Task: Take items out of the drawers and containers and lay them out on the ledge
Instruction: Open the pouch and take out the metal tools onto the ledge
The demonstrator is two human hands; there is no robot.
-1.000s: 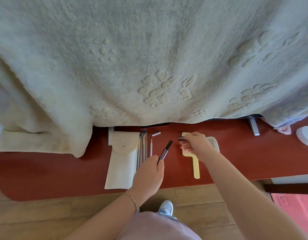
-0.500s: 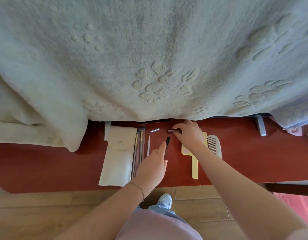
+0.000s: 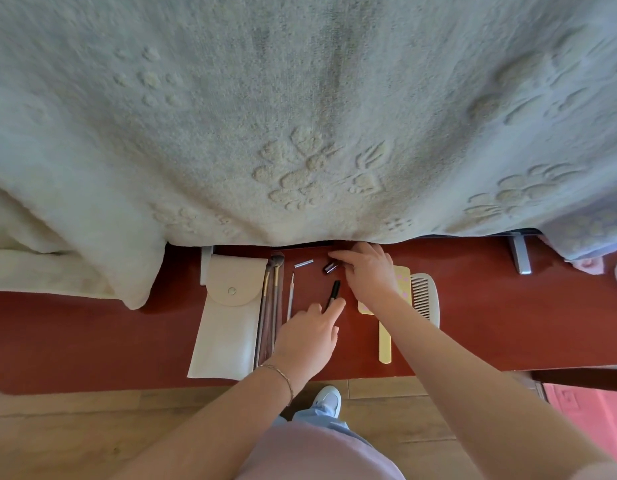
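- Right now a slim dark pen-like liner [image 3: 333,293] is lying on the red ledge [image 3: 490,317], tilted, with its lower end under the fingertips of the left hand [image 3: 308,336].
- The left hand's fingers are reaching forward, loosely straight and close together, resting on that lower end; whether they are pinching it I cannot tell.
- Just beyond the liner, a short dark cap [image 3: 330,267] is lying on the ledge, touching or almost touching the fingertips of the right hand [image 3: 367,271].
- The right hand's fingers are stretching out toward the cap, slightly spread and gently bent, not curling round anything that shows.
- A small silver tube [image 3: 304,263] is sitting left of the cap, apart from it.
- A thin pale stick [image 3: 290,301] is lying beside the liner on its left, and next to that several makeup brushes [image 3: 269,306] are lying lengthwise.
- A cream pouch [image 3: 227,317] with a snap flap is lying flat beside the brushes.
- Right of the hand, a yellow hand mirror [image 3: 385,337] and a white comb [image 3: 425,299] are lying side by side.
- A pale embossed blanket [image 3: 300,116] is hanging over the back edge of the ledge.
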